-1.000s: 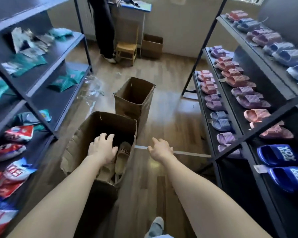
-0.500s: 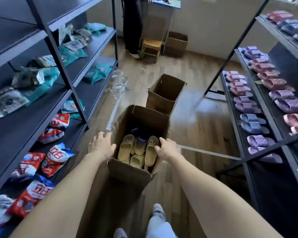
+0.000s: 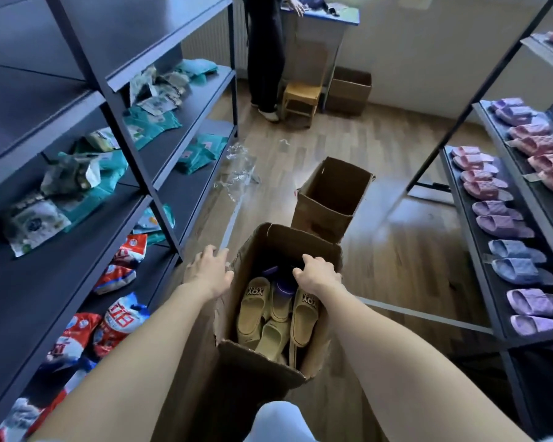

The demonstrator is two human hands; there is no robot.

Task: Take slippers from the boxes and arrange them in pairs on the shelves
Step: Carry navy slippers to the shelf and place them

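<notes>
Right hand (image 3: pixel 317 273) grips the right rim of the box (image 3: pixel 256 358), fingers curled over it. Left hand (image 3: pixel 208 272) rests loose-fingered on its left wall. Tan slippers (image 3: pixel 253 311) piled inside, box on the floor (image 3: pixel 396 250).

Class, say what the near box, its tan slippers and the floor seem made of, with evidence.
Near box: matte cardboard, creased torn flaps. Tan slippers: probably moulded foam or rubber, smooth, one-piece. Floor: glossy wood-look planks reflecting light; possibly laminate.
</notes>
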